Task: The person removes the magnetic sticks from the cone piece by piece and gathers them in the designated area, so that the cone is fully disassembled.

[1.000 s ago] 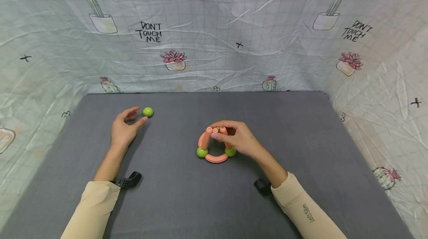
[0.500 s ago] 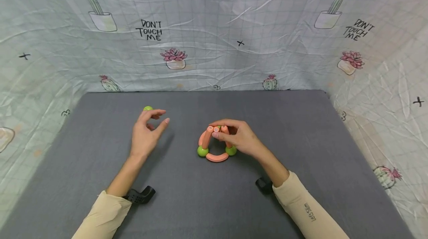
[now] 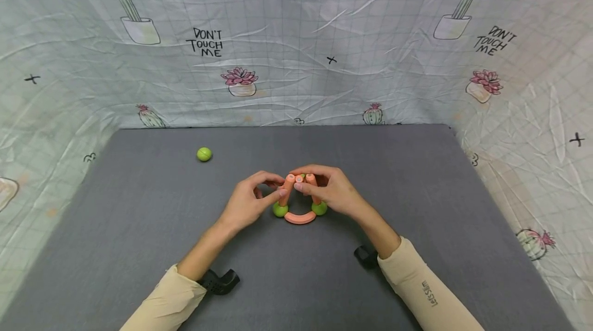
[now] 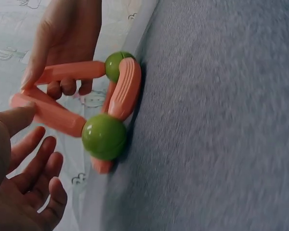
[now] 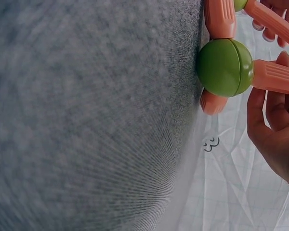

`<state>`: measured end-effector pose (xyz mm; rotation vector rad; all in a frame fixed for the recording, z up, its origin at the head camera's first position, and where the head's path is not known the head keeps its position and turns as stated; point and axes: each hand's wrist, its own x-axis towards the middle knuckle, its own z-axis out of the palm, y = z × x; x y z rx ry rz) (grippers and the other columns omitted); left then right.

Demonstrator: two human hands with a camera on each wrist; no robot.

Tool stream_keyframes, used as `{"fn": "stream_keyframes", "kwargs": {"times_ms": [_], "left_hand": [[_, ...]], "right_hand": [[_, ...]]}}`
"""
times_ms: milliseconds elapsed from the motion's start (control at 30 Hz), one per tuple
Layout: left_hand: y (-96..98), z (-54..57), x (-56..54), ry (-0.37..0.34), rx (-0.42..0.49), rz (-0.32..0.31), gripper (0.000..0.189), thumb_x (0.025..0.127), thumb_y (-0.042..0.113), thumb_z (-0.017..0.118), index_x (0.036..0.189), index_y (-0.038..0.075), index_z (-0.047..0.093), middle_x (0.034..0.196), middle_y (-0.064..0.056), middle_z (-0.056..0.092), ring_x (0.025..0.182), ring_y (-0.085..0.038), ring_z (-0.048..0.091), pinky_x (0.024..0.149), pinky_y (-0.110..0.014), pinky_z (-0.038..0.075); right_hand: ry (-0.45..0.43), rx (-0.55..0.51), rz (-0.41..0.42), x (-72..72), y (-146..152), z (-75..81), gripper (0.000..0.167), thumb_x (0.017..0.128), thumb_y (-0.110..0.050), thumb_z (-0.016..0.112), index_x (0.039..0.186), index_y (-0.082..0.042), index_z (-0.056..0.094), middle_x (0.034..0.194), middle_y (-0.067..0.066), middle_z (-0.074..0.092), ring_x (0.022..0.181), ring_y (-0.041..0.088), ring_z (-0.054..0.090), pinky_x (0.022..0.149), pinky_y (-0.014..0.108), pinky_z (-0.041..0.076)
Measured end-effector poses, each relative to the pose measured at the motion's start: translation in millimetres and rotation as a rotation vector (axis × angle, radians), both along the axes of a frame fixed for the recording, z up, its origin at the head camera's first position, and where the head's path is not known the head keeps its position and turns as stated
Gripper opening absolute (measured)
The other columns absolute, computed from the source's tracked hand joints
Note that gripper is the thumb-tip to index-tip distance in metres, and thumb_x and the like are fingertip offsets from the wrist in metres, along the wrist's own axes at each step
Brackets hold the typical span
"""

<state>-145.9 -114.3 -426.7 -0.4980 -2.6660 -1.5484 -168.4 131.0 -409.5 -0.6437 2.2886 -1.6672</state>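
Note:
A toy frame of orange building rods and green balls stands mid-table. Its base joins curved rods (image 3: pixel 300 219) with balls, among them a left ball (image 4: pixel 103 137) and a right ball (image 5: pixel 225 67). Three straight rods lean inward from the balls, their upper ends close together. My right hand (image 3: pixel 340 194) holds these ends between thumb and fingers. At the left straight rod (image 4: pixel 60 118), my left hand (image 3: pixel 245 202) has its thumb tip on the rod's upper part; its other fingers are loosely bent beside it. The frame's back is partly hidden.
A loose green ball (image 3: pixel 204 154) lies toward the back left of the grey table (image 3: pixel 398 166). A printed cloth (image 3: pixel 296 37) hangs around the back and sides. Black straps with a device (image 3: pixel 220 282) sit on both wrists.
My left hand has moved right and nearer from beside the loose green ball to the frame's left rod. The loose ball stays where it was. My right hand keeps its hold.

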Motion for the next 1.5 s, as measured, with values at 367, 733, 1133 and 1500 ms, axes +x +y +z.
{"fn": "stream_keyframes", "kwargs": {"times_ms": [367,733,1133,1500], "left_hand": [[7.0,-6.3,0.4,0.031,0.061,0.000,0.020,0.091,0.029,0.083,0.108,0.022,0.077,0.097,0.003,0.073,0.085,-0.022,0.065,0.063,-0.023,0.045],[3.2,-6.5,3.9,0.032,0.085,0.001,0.019,0.092,0.028,0.082,0.109,0.023,0.077,0.100,0.002,0.073,0.086,-0.013,0.064,0.064,-0.024,0.046],[-10.9,-6.5,14.3,0.047,0.054,-0.035,0.023,0.094,0.027,0.080,0.117,0.025,0.073,0.109,0.006,0.072,0.096,-0.012,0.064,0.073,-0.027,0.049],[-26.0,-10.3,22.8,0.069,0.057,-0.028,0.021,0.094,0.023,0.080,0.113,0.028,0.072,0.108,0.007,0.073,0.095,-0.006,0.065,0.074,-0.029,0.050]], "right_hand": [[-0.002,0.002,-0.003,-0.8,0,-0.9,0.030,0.099,-0.021,0.074,0.129,-0.021,0.074,0.109,0.008,0.075,0.068,0.042,0.061,0.067,0.036,0.056],[0.012,0.004,-0.001,-1.9,0,0.8,0.029,0.099,-0.021,0.073,0.128,-0.021,0.075,0.113,0.008,0.076,0.083,0.041,0.067,0.072,0.033,0.057],[0.005,-0.006,0.015,-1.8,0,-1.6,0.032,0.099,-0.021,0.073,0.130,-0.012,0.073,0.105,0.009,0.074,0.085,0.047,0.066,0.075,0.034,0.059],[0.016,0.000,0.019,-2.7,2,-2.3,0.030,0.099,-0.021,0.073,0.129,-0.014,0.074,0.092,0.012,0.072,0.082,0.044,0.064,0.069,0.032,0.055]]}}
